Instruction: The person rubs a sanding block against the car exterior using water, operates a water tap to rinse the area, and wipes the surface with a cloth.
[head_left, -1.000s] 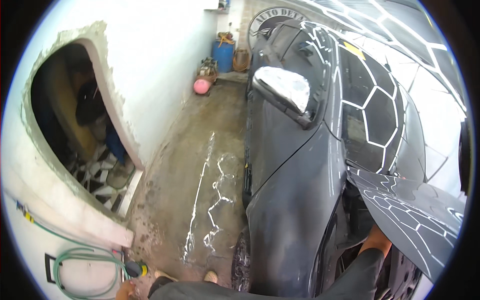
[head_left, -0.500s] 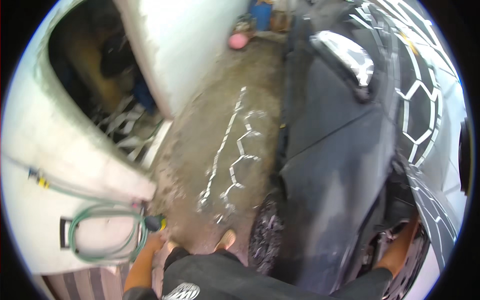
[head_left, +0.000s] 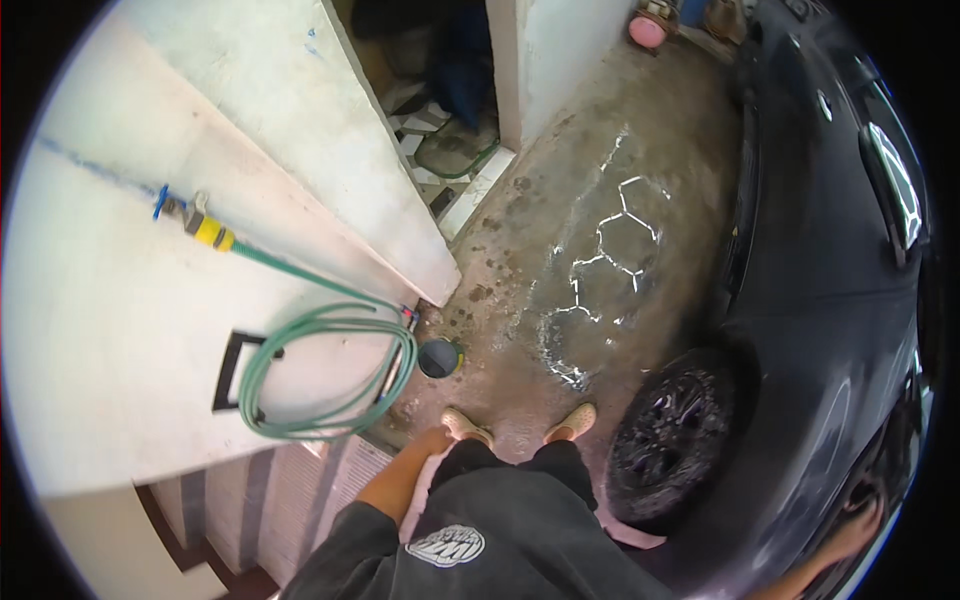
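Note:
Low at the right, my right hand point(head_left: 856, 532) is at the dark opening in the front of a dark grey car point(head_left: 800, 400). Its fingers look stretched out along the opening's edge, and nothing shows in them. My left hand point(head_left: 436, 439) hangs beside my left leg, close above a beige clog point(head_left: 468, 424). How its fingers lie is too small to make out. On the floor just ahead of that hand stands a dark bucket point(head_left: 439, 359) with a yellow-green side.
A coiled green hose point(head_left: 330, 318) hangs on a black bracket point(head_left: 232, 370) by the white wall, joined to a tap point(head_left: 200, 212). Striped steps point(head_left: 262, 490) lie at lower left. The car's front wheel point(head_left: 672, 437) is to my right. Beyond is a doorway point(head_left: 440, 70).
My view has swung, so the car, hose and floor appear shifted. My right hand was deeper in the car's opening and is now at its edge. Less of the raised panel beside it shows.

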